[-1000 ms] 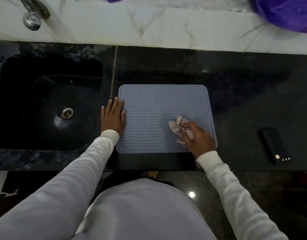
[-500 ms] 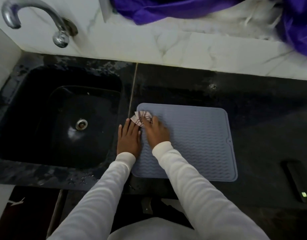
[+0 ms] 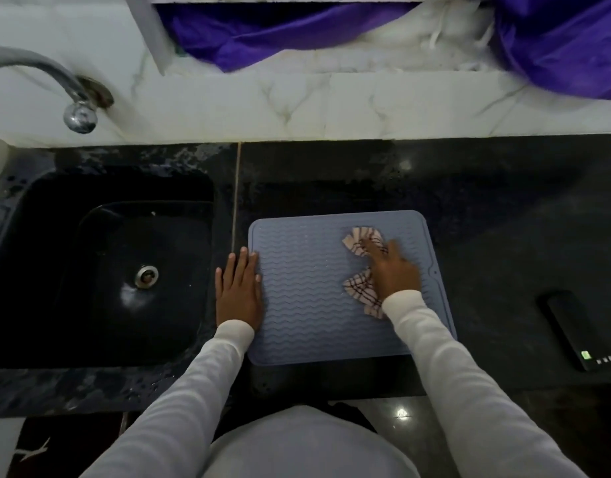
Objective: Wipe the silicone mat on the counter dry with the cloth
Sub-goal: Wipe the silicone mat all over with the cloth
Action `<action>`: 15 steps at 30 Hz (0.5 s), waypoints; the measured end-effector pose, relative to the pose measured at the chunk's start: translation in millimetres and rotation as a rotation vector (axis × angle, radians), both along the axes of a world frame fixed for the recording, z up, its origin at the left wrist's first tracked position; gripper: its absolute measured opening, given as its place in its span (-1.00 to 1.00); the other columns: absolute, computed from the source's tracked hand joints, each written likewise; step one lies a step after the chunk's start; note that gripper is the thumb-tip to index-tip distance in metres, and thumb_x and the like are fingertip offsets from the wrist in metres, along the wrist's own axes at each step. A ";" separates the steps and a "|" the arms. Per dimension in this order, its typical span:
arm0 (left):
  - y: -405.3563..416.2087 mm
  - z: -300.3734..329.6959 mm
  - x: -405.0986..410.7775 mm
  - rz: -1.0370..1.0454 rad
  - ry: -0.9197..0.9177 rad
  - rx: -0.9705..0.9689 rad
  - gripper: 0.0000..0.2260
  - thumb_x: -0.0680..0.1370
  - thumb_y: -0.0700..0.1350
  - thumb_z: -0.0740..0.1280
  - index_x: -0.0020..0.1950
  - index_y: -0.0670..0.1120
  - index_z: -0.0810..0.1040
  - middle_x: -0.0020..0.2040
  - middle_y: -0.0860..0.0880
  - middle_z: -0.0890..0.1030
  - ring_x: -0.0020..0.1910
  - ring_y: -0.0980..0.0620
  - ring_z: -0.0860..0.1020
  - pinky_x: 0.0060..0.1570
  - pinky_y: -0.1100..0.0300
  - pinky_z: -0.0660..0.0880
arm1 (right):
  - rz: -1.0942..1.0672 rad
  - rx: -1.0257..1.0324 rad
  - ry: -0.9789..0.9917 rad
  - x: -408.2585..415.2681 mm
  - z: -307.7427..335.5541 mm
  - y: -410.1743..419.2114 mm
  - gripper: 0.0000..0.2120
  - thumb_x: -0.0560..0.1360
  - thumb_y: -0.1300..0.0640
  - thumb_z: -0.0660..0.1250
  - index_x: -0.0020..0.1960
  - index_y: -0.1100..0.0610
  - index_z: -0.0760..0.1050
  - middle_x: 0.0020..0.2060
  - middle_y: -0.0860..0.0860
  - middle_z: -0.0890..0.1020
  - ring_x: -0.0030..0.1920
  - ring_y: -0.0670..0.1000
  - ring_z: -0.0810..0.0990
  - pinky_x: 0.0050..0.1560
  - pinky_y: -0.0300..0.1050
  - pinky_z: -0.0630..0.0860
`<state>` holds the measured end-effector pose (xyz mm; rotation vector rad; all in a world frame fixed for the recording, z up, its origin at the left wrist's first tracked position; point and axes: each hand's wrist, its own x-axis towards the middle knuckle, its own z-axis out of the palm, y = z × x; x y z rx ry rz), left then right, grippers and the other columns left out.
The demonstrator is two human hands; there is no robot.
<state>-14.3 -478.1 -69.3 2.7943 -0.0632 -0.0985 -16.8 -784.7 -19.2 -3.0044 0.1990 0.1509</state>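
Note:
A blue-grey silicone mat (image 3: pixel 307 305) with wavy ridges lies flat on the black counter (image 3: pixel 504 219), just right of the sink. My right hand (image 3: pixel 393 270) presses a crumpled checked cloth (image 3: pixel 361 241) onto the mat's far right part; the cloth shows beyond the fingertips and by the wrist. My left hand (image 3: pixel 238 288) lies flat, fingers together, on the mat's left edge and the counter beside it, holding nothing.
A black sink (image 3: pixel 100 267) with a steel drain sits to the left, a chrome tap (image 3: pixel 73 105) above it. A dark phone-like device (image 3: pixel 573 329) lies on the counter at right. White marble backsplash (image 3: pixel 297 108) runs behind, with purple fabric (image 3: pixel 555 39) above.
My right hand has swept the cloth from the mat's far left corner across to its far right part. The left hand stays on the left edge.

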 end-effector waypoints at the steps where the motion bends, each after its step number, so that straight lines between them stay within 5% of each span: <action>1: -0.1 0.3 0.3 -0.002 0.000 0.002 -0.52 0.66 0.04 -0.11 0.60 0.07 0.02 0.60 0.07 0.01 0.58 0.03 -0.07 0.53 -0.08 -0.12 | -0.029 0.004 -0.029 -2.0 -1.2 -11.2 -0.47 0.52 0.27 0.19 0.46 -0.04 0.32 0.26 0.28 0.42 -0.20 0.33 0.60 -0.22 0.17 0.54; 10: -1.5 8.3 4.3 -0.020 0.024 0.008 -0.50 0.63 0.09 -0.08 0.58 0.04 0.13 0.59 0.02 0.10 0.57 -0.03 0.02 0.53 -0.08 -0.10 | -0.189 0.105 -0.186 2.8 -7.5 -31.8 -0.62 0.53 0.16 0.27 0.34 0.02 0.47 0.01 0.23 0.52 -0.34 0.26 0.56 -0.36 0.06 0.51; 15: 2.0 19.3 11.6 -0.035 0.064 -0.004 -0.50 0.61 0.11 -0.02 0.55 0.04 0.20 0.57 -0.01 0.17 0.55 -0.06 0.09 0.51 -0.04 -0.08 | -0.018 0.299 -0.355 35.6 9.0 44.0 -0.57 0.50 -0.01 0.10 0.30 0.00 0.51 0.03 0.15 0.57 -0.26 0.23 0.59 -0.36 0.01 0.54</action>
